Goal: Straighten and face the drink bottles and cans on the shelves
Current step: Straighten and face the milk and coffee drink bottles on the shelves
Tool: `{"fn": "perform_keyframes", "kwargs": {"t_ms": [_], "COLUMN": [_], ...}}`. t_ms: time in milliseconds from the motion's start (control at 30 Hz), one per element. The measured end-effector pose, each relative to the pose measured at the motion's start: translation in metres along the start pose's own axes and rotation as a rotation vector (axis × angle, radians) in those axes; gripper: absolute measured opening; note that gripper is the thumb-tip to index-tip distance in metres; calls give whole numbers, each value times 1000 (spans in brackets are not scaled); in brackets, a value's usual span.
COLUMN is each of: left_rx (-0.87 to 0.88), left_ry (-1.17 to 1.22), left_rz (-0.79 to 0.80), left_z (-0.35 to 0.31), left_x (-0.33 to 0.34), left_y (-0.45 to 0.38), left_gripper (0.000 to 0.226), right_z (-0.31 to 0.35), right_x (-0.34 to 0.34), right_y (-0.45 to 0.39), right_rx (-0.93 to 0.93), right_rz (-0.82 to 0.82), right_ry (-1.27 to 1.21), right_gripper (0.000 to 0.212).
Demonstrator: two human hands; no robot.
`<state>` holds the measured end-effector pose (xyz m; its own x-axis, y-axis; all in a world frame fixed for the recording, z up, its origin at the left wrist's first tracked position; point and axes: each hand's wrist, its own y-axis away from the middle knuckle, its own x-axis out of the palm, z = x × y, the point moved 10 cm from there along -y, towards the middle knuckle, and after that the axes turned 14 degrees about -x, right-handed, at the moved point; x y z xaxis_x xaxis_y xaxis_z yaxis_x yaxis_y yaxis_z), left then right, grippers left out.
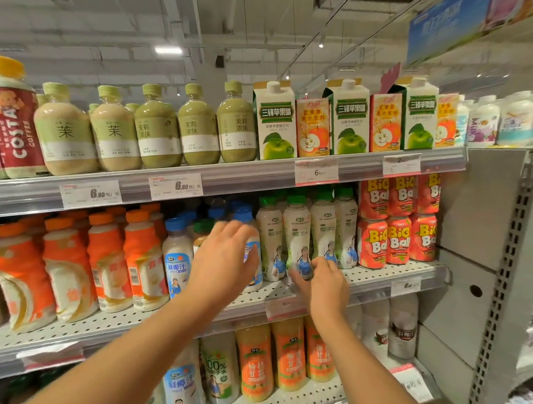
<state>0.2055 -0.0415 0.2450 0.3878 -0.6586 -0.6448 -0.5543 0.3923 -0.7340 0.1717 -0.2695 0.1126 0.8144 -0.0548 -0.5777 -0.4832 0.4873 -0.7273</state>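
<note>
I have both hands up at the middle shelf. My right hand pinches the base of a green-capped coconut water bottle, fingers curled round its lower label; the bottle stands upright at the shelf's front edge, its printed figure facing me. My left hand hangs just left of it with fingers spread and relaxed, in front of a blue-capped coconut juice bottle; I cannot tell whether it touches that bottle. The two hands are near each other but apart.

Further left of my left hand stands another blue-capped bottle, then a row of orange-capped milk drink bottles, some leaning. To the right of my right hand more green-capped bottles stand in line, and beyond them stacked red Big Ball cans.

Above my hands, the top shelf carries green-capped jasmine matcha bottles, apple vinegar cartons, orange apple juice cartons and a red Costa Coffee bottle at far left. Below my wrists, the lower shelf holds orange-labelled juice bottles.
</note>
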Motion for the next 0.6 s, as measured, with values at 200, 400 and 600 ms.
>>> {"fn": "perform_keyframes", "kwargs": {"t_ms": [200, 400, 600], "left_rx": [-193, -314, -382], "left_ry": [-40, -132, -48], "left_rz": [171, 283, 302], "left_z": [-24, -18, -7], "left_x": [36, 67, 75], "left_y": [-82, -116, -124], "left_gripper": [45, 39, 42], "right_z": [-3, -2, -2], "right_x": [-2, -4, -3], "right_y": [4, 3, 0], "right_rx": [14, -21, -51], "right_rz": [-49, -75, -82], "right_ry": [-67, -75, -83], "right_gripper": [57, 51, 49]}}
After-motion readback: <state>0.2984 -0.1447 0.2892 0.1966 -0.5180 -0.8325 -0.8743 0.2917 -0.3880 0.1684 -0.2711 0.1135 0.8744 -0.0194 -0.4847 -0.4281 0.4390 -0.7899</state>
